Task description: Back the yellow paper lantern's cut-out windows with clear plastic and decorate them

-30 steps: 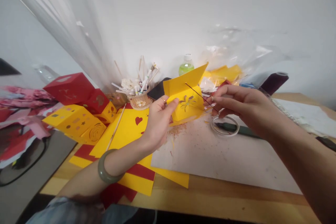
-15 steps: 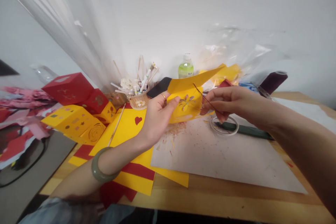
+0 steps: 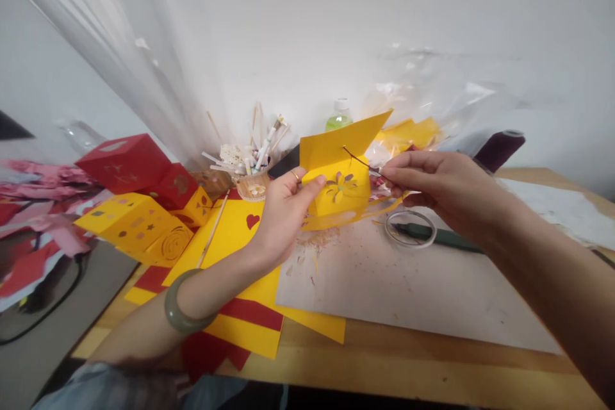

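My left hand pinches the left edge of a folded piece of yellow card, thumb on the near side. A flower shape is cut through its lower panel, and its upper panel slants up to the right. Between the thumb and fingers of my right hand is a thin dark stick, its tip pointing left in front of the upper panel. Whether the tip touches the card I cannot tell. Beneath my right hand lie a white ring and a dark green tool, partly hidden.
Red boxes and a yellow patterned box stand at the left. Yellow sheets lie under my left arm beside a pale board with scraps. Behind are a basket of pens, a bottle and a purple spool.
The yellow card has shifted slightly left and its upper panel stands more upright. My right hand has moved a little right, and the stick now lies flatter across the card.
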A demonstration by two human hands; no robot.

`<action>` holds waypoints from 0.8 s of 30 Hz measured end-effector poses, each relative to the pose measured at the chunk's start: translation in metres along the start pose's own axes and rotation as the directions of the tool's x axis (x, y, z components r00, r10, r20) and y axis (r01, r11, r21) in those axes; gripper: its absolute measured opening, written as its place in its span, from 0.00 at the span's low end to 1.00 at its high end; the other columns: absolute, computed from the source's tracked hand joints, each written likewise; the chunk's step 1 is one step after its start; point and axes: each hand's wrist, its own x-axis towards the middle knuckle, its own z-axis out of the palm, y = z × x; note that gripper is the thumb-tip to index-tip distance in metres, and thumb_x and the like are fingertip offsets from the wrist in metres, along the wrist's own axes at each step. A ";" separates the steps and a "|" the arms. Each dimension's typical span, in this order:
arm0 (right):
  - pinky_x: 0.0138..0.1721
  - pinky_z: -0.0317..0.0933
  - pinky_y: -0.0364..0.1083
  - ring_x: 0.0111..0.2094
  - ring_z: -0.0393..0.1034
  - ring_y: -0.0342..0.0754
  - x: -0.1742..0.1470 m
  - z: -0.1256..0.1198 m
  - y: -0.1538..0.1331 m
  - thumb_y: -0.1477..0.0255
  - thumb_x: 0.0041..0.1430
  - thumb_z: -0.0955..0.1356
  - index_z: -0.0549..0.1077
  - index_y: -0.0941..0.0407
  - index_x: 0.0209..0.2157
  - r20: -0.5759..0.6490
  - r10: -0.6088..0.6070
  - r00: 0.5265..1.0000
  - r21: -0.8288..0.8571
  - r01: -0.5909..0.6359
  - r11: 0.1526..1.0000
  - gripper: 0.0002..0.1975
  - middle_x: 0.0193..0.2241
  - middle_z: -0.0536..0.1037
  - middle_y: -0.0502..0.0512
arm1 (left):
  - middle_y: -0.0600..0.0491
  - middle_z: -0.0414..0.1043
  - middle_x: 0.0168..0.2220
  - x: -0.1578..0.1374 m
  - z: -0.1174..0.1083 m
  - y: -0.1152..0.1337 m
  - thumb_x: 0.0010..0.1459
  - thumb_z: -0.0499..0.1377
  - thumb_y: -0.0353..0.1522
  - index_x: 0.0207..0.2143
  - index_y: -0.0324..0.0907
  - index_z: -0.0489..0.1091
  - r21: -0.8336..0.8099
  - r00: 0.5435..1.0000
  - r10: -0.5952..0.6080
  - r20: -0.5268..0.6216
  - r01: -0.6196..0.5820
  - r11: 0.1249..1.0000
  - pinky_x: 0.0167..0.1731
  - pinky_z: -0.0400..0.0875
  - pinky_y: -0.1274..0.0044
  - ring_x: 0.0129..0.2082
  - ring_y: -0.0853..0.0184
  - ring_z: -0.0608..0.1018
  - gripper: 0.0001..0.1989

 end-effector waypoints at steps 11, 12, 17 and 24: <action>0.22 0.62 0.39 0.22 0.68 0.40 -0.010 0.009 -0.002 0.71 0.47 0.71 0.74 0.56 0.21 -0.125 0.025 0.992 -0.015 -0.027 1.000 0.05 0.20 0.74 0.49 | 0.58 0.69 0.25 0.003 0.001 0.000 0.50 0.61 0.29 0.26 0.40 0.69 -0.016 0.998 -0.063 0.012 0.063 0.998 0.24 0.65 0.83 0.23 0.75 0.71 0.03; 0.22 0.62 0.39 0.22 0.68 0.39 -0.010 0.008 -0.003 0.72 0.47 0.71 0.74 0.56 0.21 -0.158 0.009 0.987 -0.004 -0.010 1.000 0.05 0.20 0.74 0.49 | 0.57 0.70 0.26 0.003 0.001 0.001 0.50 0.60 0.29 0.27 0.40 0.69 -0.018 0.996 -0.078 0.034 0.078 0.997 0.26 0.67 0.82 0.25 0.74 0.72 0.02; 0.23 0.64 0.40 0.22 0.67 0.40 -0.011 0.003 -0.008 0.71 0.46 0.73 0.75 0.54 0.20 -0.307 -0.120 0.944 0.096 0.157 0.983 0.05 0.20 0.72 0.48 | 0.52 0.75 0.31 0.004 0.001 0.002 0.51 0.59 0.27 0.32 0.38 0.71 -0.021 0.993 -0.100 0.066 0.101 0.995 0.32 0.71 0.77 0.31 0.67 0.77 0.04; 0.19 0.62 0.37 0.24 0.68 0.40 -0.021 -0.001 -0.015 0.70 0.45 0.74 0.76 0.52 0.22 -0.306 -0.139 0.942 0.205 0.208 0.956 0.04 0.22 0.74 0.49 | 0.54 0.75 0.29 0.008 0.001 -0.001 0.53 0.58 0.28 0.32 0.38 0.71 -0.014 0.998 -0.053 0.036 0.053 0.998 0.31 0.71 0.79 0.31 0.69 0.77 0.03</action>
